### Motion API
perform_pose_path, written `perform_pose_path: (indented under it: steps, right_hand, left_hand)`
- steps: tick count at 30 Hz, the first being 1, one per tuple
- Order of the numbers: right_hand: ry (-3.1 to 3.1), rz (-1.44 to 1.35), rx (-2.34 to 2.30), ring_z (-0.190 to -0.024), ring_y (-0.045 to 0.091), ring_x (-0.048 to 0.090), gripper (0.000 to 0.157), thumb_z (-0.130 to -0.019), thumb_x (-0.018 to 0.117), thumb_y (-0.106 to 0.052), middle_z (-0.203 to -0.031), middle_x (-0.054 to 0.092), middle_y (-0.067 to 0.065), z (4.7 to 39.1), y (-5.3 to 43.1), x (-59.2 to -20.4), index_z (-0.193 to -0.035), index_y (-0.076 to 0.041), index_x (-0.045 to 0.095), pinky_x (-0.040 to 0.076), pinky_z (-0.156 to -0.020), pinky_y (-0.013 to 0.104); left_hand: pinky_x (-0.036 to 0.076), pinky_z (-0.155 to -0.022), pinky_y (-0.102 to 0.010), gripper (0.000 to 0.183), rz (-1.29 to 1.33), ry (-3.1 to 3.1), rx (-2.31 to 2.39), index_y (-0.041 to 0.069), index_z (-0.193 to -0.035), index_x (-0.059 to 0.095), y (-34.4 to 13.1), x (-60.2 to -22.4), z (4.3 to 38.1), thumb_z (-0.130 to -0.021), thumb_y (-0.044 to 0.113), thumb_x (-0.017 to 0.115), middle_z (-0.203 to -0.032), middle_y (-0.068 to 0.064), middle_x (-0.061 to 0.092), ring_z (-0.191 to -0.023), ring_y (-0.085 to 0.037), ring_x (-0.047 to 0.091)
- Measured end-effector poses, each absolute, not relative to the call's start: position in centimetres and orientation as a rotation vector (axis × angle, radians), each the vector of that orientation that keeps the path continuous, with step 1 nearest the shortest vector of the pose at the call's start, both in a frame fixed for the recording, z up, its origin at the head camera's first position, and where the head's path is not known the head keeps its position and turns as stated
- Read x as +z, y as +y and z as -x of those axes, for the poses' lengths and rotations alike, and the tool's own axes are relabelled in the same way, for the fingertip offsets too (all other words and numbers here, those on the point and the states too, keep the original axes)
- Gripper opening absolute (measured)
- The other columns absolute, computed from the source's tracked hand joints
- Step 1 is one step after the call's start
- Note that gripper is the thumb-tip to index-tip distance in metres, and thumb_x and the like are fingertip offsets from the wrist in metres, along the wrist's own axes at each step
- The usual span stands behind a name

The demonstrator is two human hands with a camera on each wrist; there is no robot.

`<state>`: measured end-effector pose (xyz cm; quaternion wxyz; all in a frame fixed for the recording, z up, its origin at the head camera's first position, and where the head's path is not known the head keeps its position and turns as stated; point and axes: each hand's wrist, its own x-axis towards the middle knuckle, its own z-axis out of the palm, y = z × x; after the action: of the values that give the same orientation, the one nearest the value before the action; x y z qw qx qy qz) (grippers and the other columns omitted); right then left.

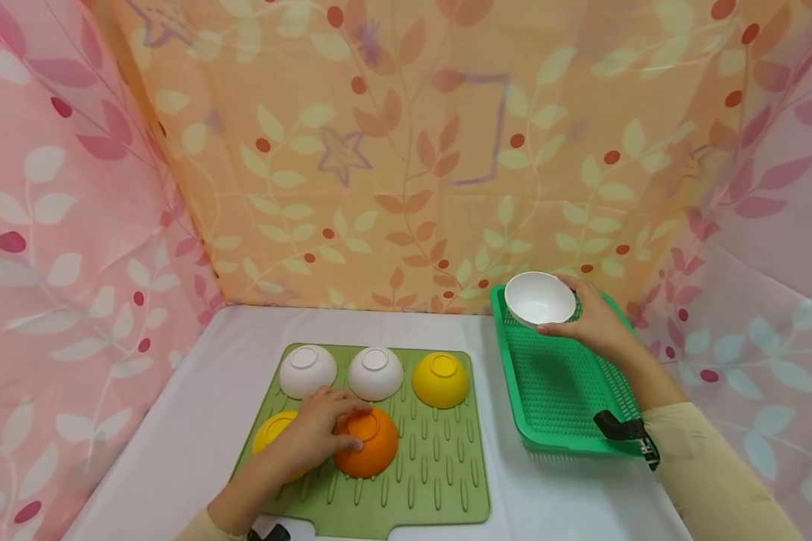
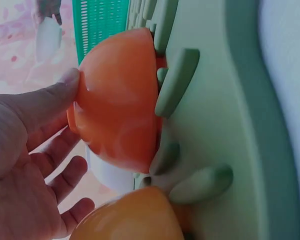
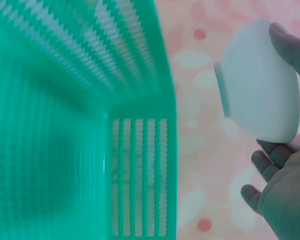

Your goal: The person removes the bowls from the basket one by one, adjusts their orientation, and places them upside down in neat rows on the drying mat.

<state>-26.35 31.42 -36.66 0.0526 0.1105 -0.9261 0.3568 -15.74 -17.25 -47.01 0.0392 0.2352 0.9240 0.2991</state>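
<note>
My left hand is at an upside-down orange bowl on the green ribbed mat, thumb and fingers on either side of its raised foot. In the left wrist view the orange bowl has its rim against the mat's ridges. Partly hidden under my left forearm is an overturned yellow bowl. My right hand holds a white bowl by its side, opening up and tilted toward me, above the far end of the green basket. Its foot shows in the right wrist view.
Along the mat's back edge stand two overturned white bowls and a yellow bowl. A white cloth covers the table. Patterned curtains hang behind it and on both sides.
</note>
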Motion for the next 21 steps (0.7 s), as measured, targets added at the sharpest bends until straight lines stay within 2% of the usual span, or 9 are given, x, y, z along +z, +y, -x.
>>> perform_pose_path:
  steps: [8,11,15,21]
  right_hand:
    - [-2.797,-0.325,1.132,-0.135,0.044,0.037,0.112,-0.076,0.090,-0.046,-0.160,0.033,0.017,21.7,28.0,-35.9,-0.163,-0.015,0.026,0.047,-0.094,0.059]
    - [-2.778,-0.335,1.161,-0.137,0.044,0.036,0.110,-0.077,0.090,-0.045,-0.159,0.034,0.016,20.4,26.9,-36.2,-0.162,-0.017,0.028,0.048,-0.095,0.062]
    - [-2.750,-0.351,1.186,-0.139,0.044,0.036,0.107,-0.077,0.090,-0.043,-0.158,0.036,0.015,18.7,25.6,-37.1,-0.161,-0.017,0.031,0.044,-0.099,0.068]
    - [-2.707,-0.406,1.211,-0.135,0.041,0.041,0.105,-0.074,0.094,-0.035,-0.155,0.040,0.014,16.3,23.6,-38.7,-0.159,-0.014,0.035,0.044,-0.099,0.069]
  left_hand:
    - [0.033,-0.097,-0.052,0.046,-0.686,2.866,0.867,0.028,-0.125,0.072,-17.4,-47.0,15.5,-0.081,0.033,0.087,-0.123,0.015,0.065,-0.110,-0.014,0.046]
    - [0.033,-0.096,-0.051,0.047,-0.679,2.861,0.879,0.028,-0.126,0.072,-17.5,-46.9,15.4,-0.081,0.031,0.087,-0.124,0.015,0.065,-0.112,-0.015,0.046]
    - [0.032,-0.096,-0.051,0.048,-0.674,2.846,0.914,0.027,-0.127,0.071,-17.5,-47.0,15.3,-0.082,0.030,0.086,-0.127,0.014,0.064,-0.114,-0.016,0.046]
    - [0.031,-0.096,-0.051,0.048,-0.663,2.827,0.919,0.028,-0.129,0.070,-17.5,-47.1,15.5,-0.083,0.032,0.085,-0.128,0.016,0.063,-0.115,-0.015,0.045]
